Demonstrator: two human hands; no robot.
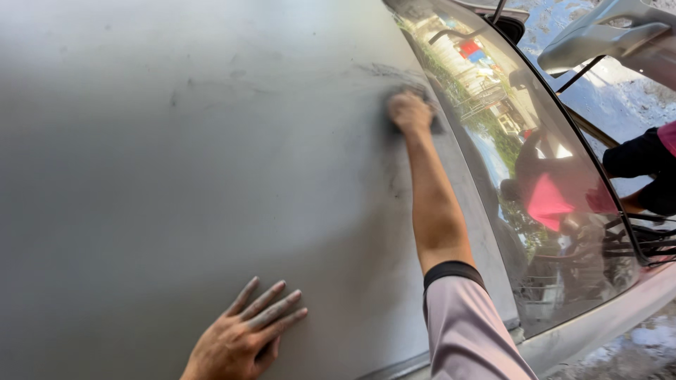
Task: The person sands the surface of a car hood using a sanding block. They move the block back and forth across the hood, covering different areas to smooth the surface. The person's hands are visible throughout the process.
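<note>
your right hand presses a dark pad, mostly hidden beneath it, on the far grey roof beside the windscreen; your left hand lies flat nearby, fingers spread.

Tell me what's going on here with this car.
A person is leaning over a grey car roof. Their right hand, arm stretched out, presses a dark sanding pad against the panel near the edge of the windscreen, where dark smudges show. Their left hand, fingers coated in grey dust, lies flat on the panel nearer to them. The panel looks dull and matte. A second person's dark sleeve shows at the far right, beyond the glass.
</note>
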